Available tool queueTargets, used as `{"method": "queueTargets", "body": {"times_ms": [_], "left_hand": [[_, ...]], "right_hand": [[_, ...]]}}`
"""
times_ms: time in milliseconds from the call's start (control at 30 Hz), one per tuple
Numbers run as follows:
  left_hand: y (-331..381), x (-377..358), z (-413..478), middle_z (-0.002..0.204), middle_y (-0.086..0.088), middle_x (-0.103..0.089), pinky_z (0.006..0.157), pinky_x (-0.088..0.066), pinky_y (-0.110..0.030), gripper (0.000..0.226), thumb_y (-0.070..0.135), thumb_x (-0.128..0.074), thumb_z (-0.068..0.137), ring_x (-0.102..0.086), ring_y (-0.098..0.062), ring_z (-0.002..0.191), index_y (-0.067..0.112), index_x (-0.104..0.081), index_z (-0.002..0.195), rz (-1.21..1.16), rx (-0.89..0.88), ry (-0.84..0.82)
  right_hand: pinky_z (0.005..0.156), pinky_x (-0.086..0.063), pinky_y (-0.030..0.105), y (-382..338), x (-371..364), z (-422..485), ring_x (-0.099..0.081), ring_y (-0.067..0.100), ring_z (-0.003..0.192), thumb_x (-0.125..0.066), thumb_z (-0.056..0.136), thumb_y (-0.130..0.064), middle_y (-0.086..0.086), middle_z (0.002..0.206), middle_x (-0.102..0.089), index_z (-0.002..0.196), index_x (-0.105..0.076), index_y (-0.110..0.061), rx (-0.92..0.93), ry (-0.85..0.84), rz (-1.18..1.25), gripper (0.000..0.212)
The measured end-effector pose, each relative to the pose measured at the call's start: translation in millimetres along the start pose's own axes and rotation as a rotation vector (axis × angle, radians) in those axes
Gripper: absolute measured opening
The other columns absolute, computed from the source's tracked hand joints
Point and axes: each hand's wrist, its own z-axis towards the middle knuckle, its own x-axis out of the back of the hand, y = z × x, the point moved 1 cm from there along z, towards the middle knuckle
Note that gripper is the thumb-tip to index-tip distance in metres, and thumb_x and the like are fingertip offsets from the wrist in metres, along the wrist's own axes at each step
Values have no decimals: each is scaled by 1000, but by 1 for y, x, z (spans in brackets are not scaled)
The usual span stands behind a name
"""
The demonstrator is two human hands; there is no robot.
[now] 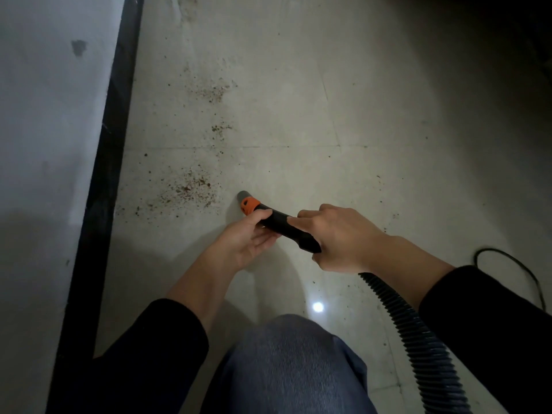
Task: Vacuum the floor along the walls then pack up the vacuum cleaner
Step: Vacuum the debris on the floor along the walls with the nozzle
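Black smooth plastic vacuum wand (280,225), with orange collar (250,205) and grey round tip (243,195), is held low over the pale glossy tiled floor (298,115). Its front is pinched by the left hand (248,243), thumb on top and fingers beneath. Its rear is gripped by the right hand (337,237), fingers curled over it. Black ribbed hose (409,330) trails back from the right hand. Brown gritty crumbs (191,189) are scattered just left of the tip, between it and the black skirting strip (110,162) edging the white wall (44,115). Open floor is seen ahead and to the right. A thin black cable (513,264) loops at the right.
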Motion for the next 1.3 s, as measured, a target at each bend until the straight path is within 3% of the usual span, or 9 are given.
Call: {"method": "queueTargets", "body": {"times_ms": [133,333,500,733,900,1067,1300], "left_hand": [[-1,11,-7,104,-13,-69,65,-57,-21,31,21,-62,94,-71,-17,85,2,-58,118,3,15,10],[6,35,-20,97,-13,-70,71,-54,-24,15,18,-62,93,-69,-19,85,4,-62,100,16,26,56],[9,51,-26,101,-13,-70,67,-58,-21,17,19,-62,93,-70,-17,85,5,-62,103,31,22,59],[11,70,-27,103,-13,-69,75,-55,-23,18,19,-64,91,-69,-19,90,5,-61,104,40,10,95],[16,74,-22,99,-13,-70,76,-55,-23,17,17,-65,90,-70,-19,87,5,-61,102,44,5,84],[22,62,-15,100,-15,-70,70,-59,-21,18,16,-66,90,-72,-17,83,4,-62,104,37,-23,45],[23,46,-3,99,-14,-69,64,-57,-19,20,16,-68,89,-71,-15,79,3,-62,103,-6,-47,44]], "right_hand": [[65,-50,37,-5,0,1,-50,20,83,-60,77,-12,-8,92,-54,118,-52,-23,27,-4,35,43],[67,-50,39,-19,-4,12,-48,19,82,-62,77,-12,-9,94,-54,117,-52,-25,97,5,72,44],[65,-49,37,-26,-9,21,-48,19,82,-62,79,-13,-9,93,-54,122,-50,-25,149,26,64,46],[64,-50,38,-36,-14,33,-47,18,82,-63,79,-17,-9,96,-53,121,-48,-26,203,28,50,45],[65,-49,37,-37,-12,36,-46,18,83,-64,79,-18,-9,99,-53,123,-47,-26,191,14,40,48],[63,-47,35,-30,-4,33,-46,19,82,-63,78,-16,-8,95,-51,110,-46,-25,141,5,30,38],[61,-43,32,-25,3,34,-45,18,82,-63,78,-18,-7,94,-50,117,-47,-21,71,13,-12,42]]}}
